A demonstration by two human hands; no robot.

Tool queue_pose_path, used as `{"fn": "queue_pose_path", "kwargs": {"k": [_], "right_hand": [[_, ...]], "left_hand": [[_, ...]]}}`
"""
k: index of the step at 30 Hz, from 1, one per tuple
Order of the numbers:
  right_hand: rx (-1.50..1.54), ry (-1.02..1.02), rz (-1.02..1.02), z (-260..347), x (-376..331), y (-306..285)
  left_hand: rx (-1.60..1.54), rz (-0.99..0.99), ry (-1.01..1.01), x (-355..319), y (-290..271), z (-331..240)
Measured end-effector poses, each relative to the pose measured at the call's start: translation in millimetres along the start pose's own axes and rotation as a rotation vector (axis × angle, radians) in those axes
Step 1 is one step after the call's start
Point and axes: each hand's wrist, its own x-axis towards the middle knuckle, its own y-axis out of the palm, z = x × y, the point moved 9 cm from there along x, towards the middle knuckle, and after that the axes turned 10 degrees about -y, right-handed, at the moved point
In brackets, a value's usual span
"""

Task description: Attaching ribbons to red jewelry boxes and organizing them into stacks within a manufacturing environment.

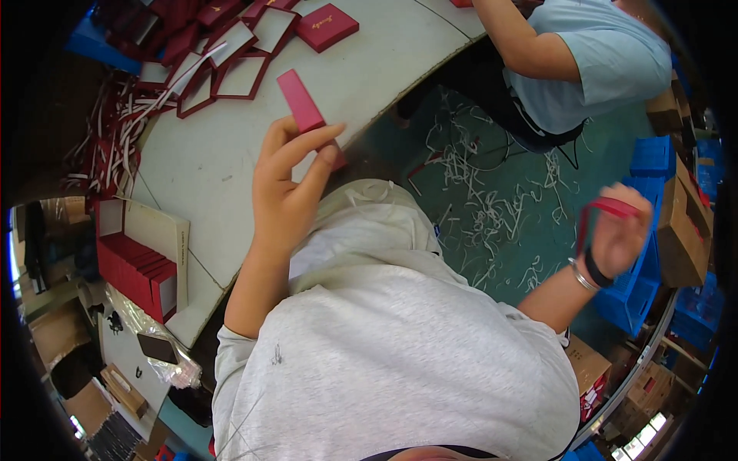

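My left hand [288,180] is over the near edge of the table, thumb and fingers closed on a slim red box [301,101]. The box is seen along its narrow side and tilts up and to the left; its lower end is partly hidden by my fingers. Out to the right, above the floor, my right hand [621,240] is raised with a strip of red ribbon [613,206] in it. One part of the ribbon hangs down beside the wrist, near a dark band and a silver bangle.
The pale table [207,165] carries red box parts [240,73], a closed red box [328,28] and a carton of red boxes [138,257]. A co-worker [592,65] sits at the far right. Blue crates [652,165] stand at right; strip scraps [480,188] litter the floor.
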Motion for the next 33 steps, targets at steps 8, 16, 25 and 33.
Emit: {"fn": "queue_pose_path", "kwargs": {"k": [8,16,25,33], "right_hand": [[1.027,0.508,0.323,-133.9,-97.3,239.7],[0.729,1.233,0.23,-245.2,-138.3,230.2],[-0.297,0.213,-0.159,-62.5,42.5,-39.3],[0.367,0.19,0.472,-82.4,25.6,171.7]], "left_hand": [[-0.224,-0.167,-0.168,-56.7,-64.1,22.7],[-0.307,-0.317,-0.2,-73.3,-98.3,38.7],[-0.302,-0.405,-0.152,-70.5,-126.0,46.2],[-0.328,-0.359,-0.14,-71.1,-117.2,53.5]]}}
